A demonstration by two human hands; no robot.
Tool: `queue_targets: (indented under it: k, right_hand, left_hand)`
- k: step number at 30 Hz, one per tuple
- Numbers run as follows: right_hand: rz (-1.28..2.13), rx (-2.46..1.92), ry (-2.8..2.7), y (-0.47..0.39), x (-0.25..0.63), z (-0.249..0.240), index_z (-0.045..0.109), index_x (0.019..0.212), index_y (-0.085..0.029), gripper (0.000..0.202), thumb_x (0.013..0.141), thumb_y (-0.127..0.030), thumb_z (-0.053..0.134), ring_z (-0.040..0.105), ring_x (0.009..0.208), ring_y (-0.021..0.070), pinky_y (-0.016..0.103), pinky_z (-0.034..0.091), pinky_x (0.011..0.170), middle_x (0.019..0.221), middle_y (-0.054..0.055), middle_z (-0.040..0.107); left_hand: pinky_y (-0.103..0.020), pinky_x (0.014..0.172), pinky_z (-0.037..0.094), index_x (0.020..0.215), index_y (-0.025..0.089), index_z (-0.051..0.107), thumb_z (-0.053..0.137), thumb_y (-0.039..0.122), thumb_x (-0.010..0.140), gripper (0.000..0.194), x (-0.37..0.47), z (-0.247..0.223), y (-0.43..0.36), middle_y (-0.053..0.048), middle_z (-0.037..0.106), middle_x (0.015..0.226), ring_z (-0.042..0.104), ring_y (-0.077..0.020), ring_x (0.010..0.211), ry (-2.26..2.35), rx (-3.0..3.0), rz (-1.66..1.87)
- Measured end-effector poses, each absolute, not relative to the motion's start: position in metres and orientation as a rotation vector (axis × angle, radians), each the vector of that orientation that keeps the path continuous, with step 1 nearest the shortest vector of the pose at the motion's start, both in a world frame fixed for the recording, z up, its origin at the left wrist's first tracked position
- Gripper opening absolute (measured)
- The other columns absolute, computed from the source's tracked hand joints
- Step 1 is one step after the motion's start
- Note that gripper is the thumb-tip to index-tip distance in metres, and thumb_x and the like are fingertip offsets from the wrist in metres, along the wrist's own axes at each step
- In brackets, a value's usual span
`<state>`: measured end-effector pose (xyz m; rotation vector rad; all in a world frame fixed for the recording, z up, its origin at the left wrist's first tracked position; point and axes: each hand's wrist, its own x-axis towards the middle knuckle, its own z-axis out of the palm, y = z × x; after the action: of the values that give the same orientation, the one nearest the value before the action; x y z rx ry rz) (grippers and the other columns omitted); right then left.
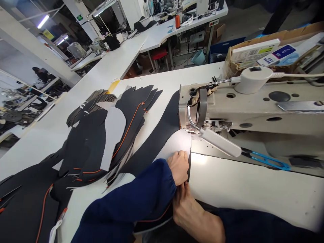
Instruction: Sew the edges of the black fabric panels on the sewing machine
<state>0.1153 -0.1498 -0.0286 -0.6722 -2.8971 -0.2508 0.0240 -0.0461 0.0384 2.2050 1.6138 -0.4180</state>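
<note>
A dark fabric panel (152, 148) with a light grey ribbed piece (174, 141) on it runs up under the needle area of a sewing machine (210, 108). On the grey piece, close below the presser foot (189, 127), my left hand (179, 167) is closed, its curled fingers gripping the fabric near the right edge. My right hand (188, 209) is just below, touching the left one, with its fingers closed on the panel's lower edge. Part of the fabric there is hidden by my hands and sleeve. Orange piping shows along the panel's lower part.
Stacked dark panels with orange piping (129, 125) lie to the left, a loose grey piece (113, 128) on top. A white lamp (220, 141) and blue thread snips (270, 160) sit on the machine's right. Behind it stands a cardboard box (230, 57) of packages.
</note>
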Motion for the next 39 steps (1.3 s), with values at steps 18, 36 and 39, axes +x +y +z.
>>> queue_targets:
  k: [18,36,39]
  right_hand:
    - [-0.164,-0.732,-3.022,-0.119,0.113,-0.009,0.069,0.102,0.000,0.034,0.075,-0.019,0.060,0.061,0.098,0.0431,0.060,0.047,0.077,0.104,0.032,0.064]
    - [-0.344,-0.696,-2.958,-0.097,0.112,0.000,0.067,0.097,0.002,0.029,0.074,-0.010,0.055,0.064,0.083,0.0357,0.052,0.045,0.076,0.090,0.029,0.066]
    - [-0.351,-0.677,-3.004,-0.084,0.115,0.003,0.068,0.092,-0.004,0.025,0.072,-0.006,0.052,0.063,0.076,0.0326,0.046,0.046,0.067,0.083,0.023,0.067]
  left_hand:
    - [-0.036,0.078,0.050,0.124,0.005,0.046,0.047,0.015,0.079,0.046,0.021,0.034,-0.011,-0.018,0.054,0.113,0.057,-0.0275,0.098,1.573,2.293,-0.413]
    - [-0.036,0.076,0.050,0.112,0.014,0.051,0.053,0.013,0.076,0.037,0.014,0.045,-0.006,-0.015,0.051,0.114,0.052,-0.0284,0.105,1.555,2.313,-0.424]
    - [-0.036,0.080,0.050,0.112,0.013,0.052,0.056,0.015,0.075,0.038,0.008,0.050,-0.011,-0.014,0.053,0.111,0.054,-0.0272,0.102,1.485,2.300,-0.499]
